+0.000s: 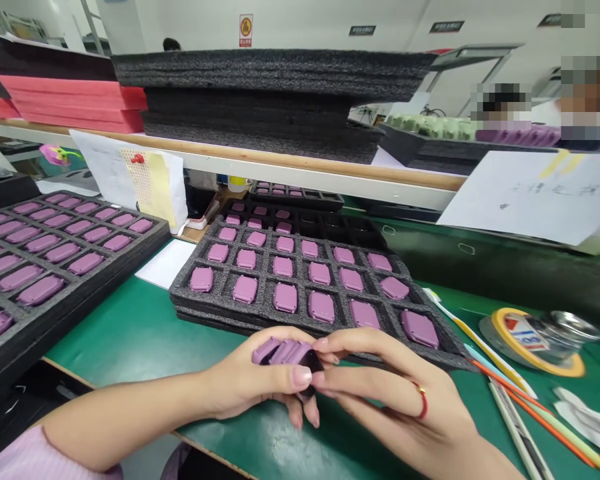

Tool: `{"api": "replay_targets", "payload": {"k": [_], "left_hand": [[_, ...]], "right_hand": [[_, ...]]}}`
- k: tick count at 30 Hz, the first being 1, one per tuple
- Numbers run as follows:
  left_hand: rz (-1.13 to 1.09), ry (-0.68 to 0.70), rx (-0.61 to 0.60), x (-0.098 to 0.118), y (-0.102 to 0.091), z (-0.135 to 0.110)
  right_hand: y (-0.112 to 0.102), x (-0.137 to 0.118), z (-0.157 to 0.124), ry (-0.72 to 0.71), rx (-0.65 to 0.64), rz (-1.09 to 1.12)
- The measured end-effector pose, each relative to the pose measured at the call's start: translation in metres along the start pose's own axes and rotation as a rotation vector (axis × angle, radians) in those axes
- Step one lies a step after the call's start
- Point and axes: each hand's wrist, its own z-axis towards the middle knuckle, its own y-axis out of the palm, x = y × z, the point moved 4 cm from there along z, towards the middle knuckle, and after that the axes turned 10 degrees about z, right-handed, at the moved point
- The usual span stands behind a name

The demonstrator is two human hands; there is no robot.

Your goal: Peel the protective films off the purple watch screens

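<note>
My left hand (253,381) is closed round a small stack of purple plastic cases (283,351), thumb pressed along their near side. My right hand (380,387) meets it from the right, fingertips pinching the dark end of the same stack; a red ring sits on one finger. Both hands hover just above the green mat (130,333), right in front of a black foam tray (260,301) whose pockets hold several more purple cases.
A second foam tray (80,267) of purple cases lies at the left. Tape roll (530,340) and several pencils (505,387) lie at the right. A shelf above carries stacked black foam (260,100) and red foam sheets (70,100). Another person sits at far right.
</note>
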Motion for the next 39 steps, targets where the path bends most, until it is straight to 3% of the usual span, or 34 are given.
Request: {"api": "replay_targets", "payload": {"k": [4,6,9,11,14,17,19,24,30,35,39], "left_hand": [[0.101,-0.047,0.115,0.000,-0.003,-0.002],[0.128,-0.069,0.134,0.000,-0.002,-0.002],[0.087,-0.081,0.094,0.001,0.003,-0.001],[0.050,-0.075,0.057,0.000,0.006,0.000],[0.066,-0.074,0.042,-0.002,0.006,0.000],[0.143,-0.041,0.061,-0.004,0.003,-0.001],[0.196,-0.005,0.067,-0.004,0.001,-0.002],[0.339,0.019,0.122,0.002,0.001,-0.002],[0.377,0.018,0.165,0.006,0.004,0.000],[0.351,-0.018,0.191,-0.001,0.003,0.001],[0.331,-0.066,0.190,0.000,0.002,0.002]], "right_hand": [[-0.017,0.008,-0.019,0.155,-0.017,-0.214],[-0.018,0.017,-0.041,0.218,-0.117,-0.342],[-0.011,0.031,-0.074,0.242,-0.301,-0.532],[-0.007,0.036,-0.084,0.232,-0.337,-0.571],[-0.011,0.028,-0.073,0.211,-0.208,-0.495],[-0.017,0.011,-0.045,0.217,-0.035,-0.371],[-0.015,0.002,-0.027,0.235,0.006,-0.275],[0.003,-0.010,0.001,0.168,0.012,-0.055],[0.019,-0.012,0.009,0.131,-0.081,0.065],[0.021,-0.002,0.006,0.129,0.003,0.017],[0.013,0.008,0.005,0.224,-0.015,0.103]]}}
